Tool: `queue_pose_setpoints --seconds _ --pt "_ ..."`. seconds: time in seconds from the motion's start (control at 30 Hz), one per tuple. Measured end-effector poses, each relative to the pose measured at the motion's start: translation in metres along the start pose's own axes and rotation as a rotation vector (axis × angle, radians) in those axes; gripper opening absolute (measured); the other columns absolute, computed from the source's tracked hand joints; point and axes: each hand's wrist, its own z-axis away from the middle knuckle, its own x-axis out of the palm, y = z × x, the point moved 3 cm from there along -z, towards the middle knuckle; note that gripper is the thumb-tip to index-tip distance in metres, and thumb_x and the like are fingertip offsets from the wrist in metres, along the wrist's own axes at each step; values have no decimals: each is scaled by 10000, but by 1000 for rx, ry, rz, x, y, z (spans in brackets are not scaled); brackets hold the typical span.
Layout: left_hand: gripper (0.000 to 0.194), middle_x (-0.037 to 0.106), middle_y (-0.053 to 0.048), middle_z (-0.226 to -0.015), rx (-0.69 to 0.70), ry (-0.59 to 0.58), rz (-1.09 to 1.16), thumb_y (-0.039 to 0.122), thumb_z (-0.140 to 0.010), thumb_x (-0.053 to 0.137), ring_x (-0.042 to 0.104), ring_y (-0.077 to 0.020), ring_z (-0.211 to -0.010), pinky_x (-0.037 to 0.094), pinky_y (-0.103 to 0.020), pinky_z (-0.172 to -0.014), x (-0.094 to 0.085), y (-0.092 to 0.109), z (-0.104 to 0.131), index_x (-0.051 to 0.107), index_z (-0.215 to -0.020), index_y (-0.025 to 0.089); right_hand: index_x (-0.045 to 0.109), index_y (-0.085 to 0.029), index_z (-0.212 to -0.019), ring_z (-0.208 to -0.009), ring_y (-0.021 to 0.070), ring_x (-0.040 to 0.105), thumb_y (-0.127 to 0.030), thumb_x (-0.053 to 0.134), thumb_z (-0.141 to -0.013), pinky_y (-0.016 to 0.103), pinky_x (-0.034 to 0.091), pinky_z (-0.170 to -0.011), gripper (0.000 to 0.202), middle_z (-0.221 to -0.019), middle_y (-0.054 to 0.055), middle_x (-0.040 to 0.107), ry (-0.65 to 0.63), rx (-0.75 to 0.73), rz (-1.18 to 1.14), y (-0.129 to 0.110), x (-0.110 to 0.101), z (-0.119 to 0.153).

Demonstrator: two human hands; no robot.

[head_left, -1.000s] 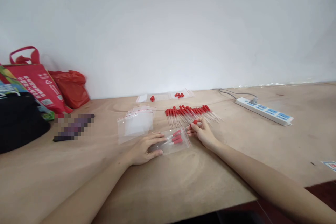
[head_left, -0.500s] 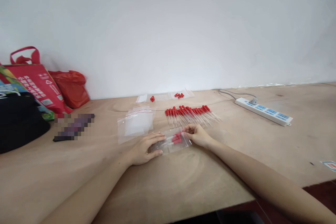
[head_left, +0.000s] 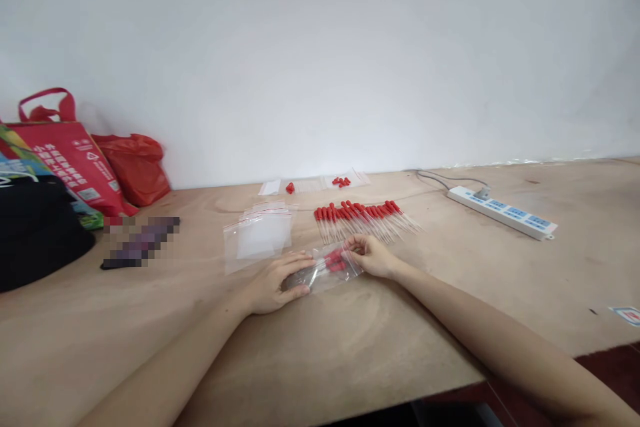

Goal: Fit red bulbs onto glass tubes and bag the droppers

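A small clear zip bag (head_left: 325,268) lies on the wooden table (head_left: 350,347) with several red-bulbed droppers inside. My left hand (head_left: 277,282) presses flat on the bag's left end. At the bag's right, open end, my right hand (head_left: 373,255) has its fingers curled at the mouth, touching the red bulbs. Just behind lies a row of several loose droppers (head_left: 365,217) with red bulbs and clear tips. A stack of empty zip bags (head_left: 257,235) rests to the left of that row.
More small bags and red bulbs (head_left: 341,181) lie near the wall. A white power strip (head_left: 503,212) with cable sits right. At left are a red shopping bag (head_left: 75,160), a red plastic bag (head_left: 135,167), a black item (head_left: 35,230) and a blurred object (head_left: 140,241).
My right hand has moved left from the loose droppers to the bag's mouth, and the dropper it carried is now in the bag. My left hand stayed put.
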Motion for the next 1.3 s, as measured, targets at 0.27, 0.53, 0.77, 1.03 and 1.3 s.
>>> queue_pose_setpoints --seconds 0.27,0.53,0.77,1.03,1.3 --pt "455 458 -86 -1275 -1 4 4 378 -795 511 384 -243 -1194 313 -421 -993 0 0 0 460 -1212 203 601 -147 -659 -534 127 569 -361 639 -639 246 452 -539 218 -536 -9 595 -47 -19 -7 2 5 0" --pt "462 450 -83 -1283 5 -2 -18 383 -807 494 378 -229 -1199 316 -413 -992 0 -1 1 435 -1231 210 615 -148 -719 -369 60 423 -352 580 -669 204 379 -414 213 -540 -29 570 -42 85 9 0 -11 -6" --pt "421 472 -66 -1267 16 3 22 384 -800 508 396 -235 -1186 320 -424 -985 -2 2 0 479 -1192 235 550 -166 -739 -694 132 575 -180 534 -685 240 433 -667 58 -747 24 623 346 -17 649 -18 -29 -47" --pt "441 433 -76 -1300 17 -13 13 396 -803 507 376 -231 -1203 310 -418 -997 1 -2 2 468 -1209 228 463 -97 -972 -875 287 579 -73 524 -667 354 437 -695 312 -941 208 585 345 146 814 -25 9 -89" --pt "435 444 -71 -1293 13 -4 32 383 -796 522 382 -231 -1199 314 -426 -991 0 -1 3 474 -1202 235 385 -93 -1112 -828 242 582 -35 452 -667 322 434 -709 454 -859 142 606 347 60 767 -41 -8 -77"
